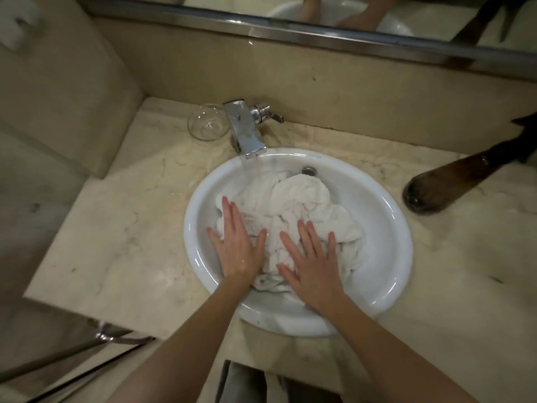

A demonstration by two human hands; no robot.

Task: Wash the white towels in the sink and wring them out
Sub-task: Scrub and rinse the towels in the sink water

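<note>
A crumpled white towel (302, 205) lies bunched in the round white sink (386, 237). My left hand (238, 245) presses flat on the towel's left side with straight, spread fingers. My right hand (311, 263) lies flat on the towel's near middle, fingers also straight. Water runs from the chrome faucet (247, 132) onto the sink's far left wall, just above the towel. The overflow hole (308, 170) shows at the far side of the basin. Whether there is more than one towel in the heap I cannot tell.
A clear glass bowl (207, 123) stands left of the faucet on the beige marble counter (116, 228). A dark brown object (447, 187) lies on the counter at the right. A mirror (319, 13) runs along the back wall. A tiled wall closes the left side.
</note>
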